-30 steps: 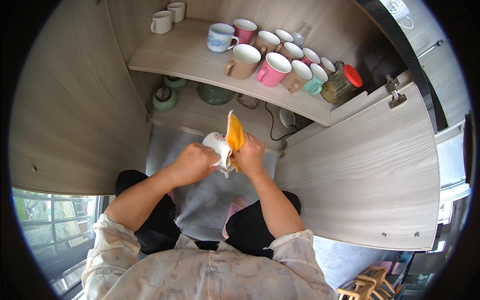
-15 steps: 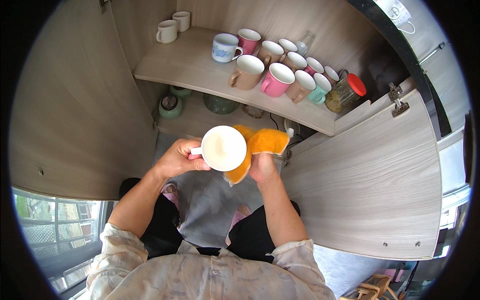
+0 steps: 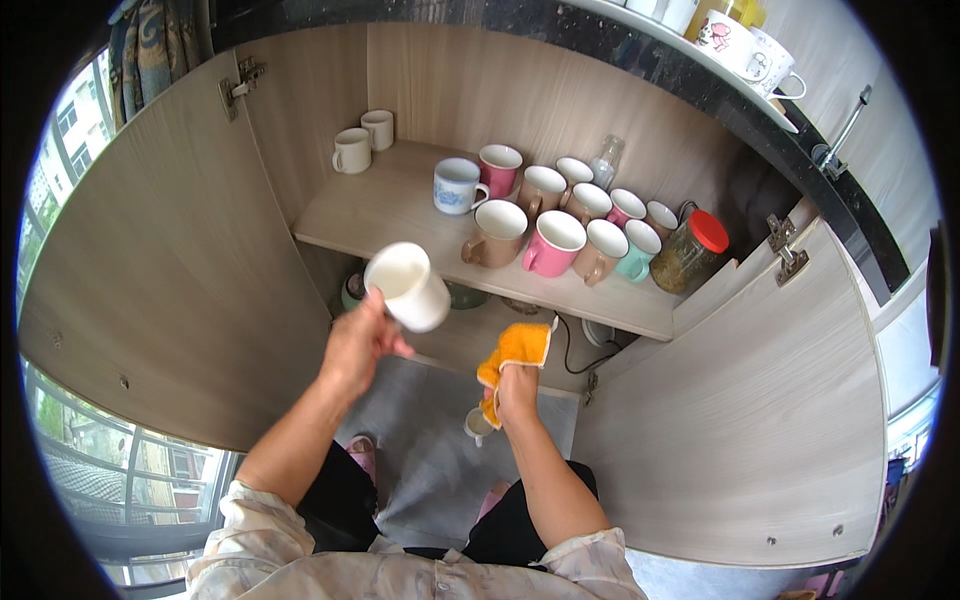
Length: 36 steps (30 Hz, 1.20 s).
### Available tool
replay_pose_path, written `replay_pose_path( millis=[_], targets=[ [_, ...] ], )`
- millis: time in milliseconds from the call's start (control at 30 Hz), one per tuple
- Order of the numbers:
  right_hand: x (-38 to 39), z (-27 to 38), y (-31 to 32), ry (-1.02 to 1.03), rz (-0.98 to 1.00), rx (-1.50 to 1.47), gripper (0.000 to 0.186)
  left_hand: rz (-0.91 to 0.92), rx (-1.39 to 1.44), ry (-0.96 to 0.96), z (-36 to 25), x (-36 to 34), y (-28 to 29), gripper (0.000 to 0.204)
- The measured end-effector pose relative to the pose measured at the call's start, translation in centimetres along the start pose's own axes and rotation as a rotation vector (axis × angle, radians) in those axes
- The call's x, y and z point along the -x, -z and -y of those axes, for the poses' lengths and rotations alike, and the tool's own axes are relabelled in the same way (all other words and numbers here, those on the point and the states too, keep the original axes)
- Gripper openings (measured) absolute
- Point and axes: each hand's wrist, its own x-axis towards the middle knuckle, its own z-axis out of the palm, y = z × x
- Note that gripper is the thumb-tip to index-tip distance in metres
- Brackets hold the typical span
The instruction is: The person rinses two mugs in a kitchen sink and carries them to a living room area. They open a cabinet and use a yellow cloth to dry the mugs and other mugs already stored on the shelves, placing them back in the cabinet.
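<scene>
My left hand (image 3: 352,345) grips a white mug (image 3: 428,304) by its handle side. The mug is tilted, its opening turned up and to the left, in front of the cabinet shelf's edge. Bunched in my right hand (image 3: 516,392) is an orange cloth (image 3: 522,345) with a pale border, lower and to the right of the mug. Below the cloth a light-coloured cup (image 3: 477,428) shows, partly hidden, seemingly on the grey floor. On the shelf (image 3: 350,215) stand a blue-patterned white mug (image 3: 455,190), a pink mug (image 3: 553,245), a brown mug (image 3: 496,235) and several others.
Two small white mugs (image 3: 352,152) stand at the shelf's back left. A red-lidded jar (image 3: 688,255) leans at its right end. Open doors flank me, left (image 3: 140,270) and right (image 3: 740,400). A dark countertop edge (image 3: 640,75) overhangs. A black cable (image 3: 568,350) hangs below the shelf.
My left hand has raised the white mug toward the shelf and tilted it. The cloth in my right hand has come away from the mug. The view has shifted upward, showing the countertop.
</scene>
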Motion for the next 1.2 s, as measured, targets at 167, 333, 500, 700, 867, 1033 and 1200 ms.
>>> replay_pose_path(
  millis=[167,333,500,700,867,1033,1200],
  targets=[
    [0.1,-1.2,0.4,-0.06,0.219,0.012,0.015,-0.123,-0.138,-0.107,-2.8,-10.5,2.9,0.038],
    [-0.2,-2.8,0.9,-0.177,0.275,0.056,0.015,-0.192,-0.21,-0.065,-2.9,-21.8,5.6,0.035],
    [0.5,-1.5,0.6,-0.237,0.323,0.055,0.013,-0.22,-0.134,-0.067,-1.9,-30.3,6.8,0.03],
    [-0.6,-1.9,1.5,-0.259,0.346,0.115,0.013,-0.247,-0.144,-0.062,-1.4,-37.5,7.2,0.028],
    [-1.6,-2.1,1.4,-0.32,0.317,0.09,0.014,-0.245,-0.175,-0.078,-1.4,-40.7,7.5,0.032],
    [-3.0,-3.2,2.3,-0.325,0.337,0.09,0.015,-0.275,-0.239,-0.064,-1.8,-42.6,8.0,0.034],
    [-3.7,-3.0,2.7,-0.369,0.271,0.095,0.015,-0.272,-0.243,-0.133,-1.6,-43.4,8.3,0.039]
  ],
)
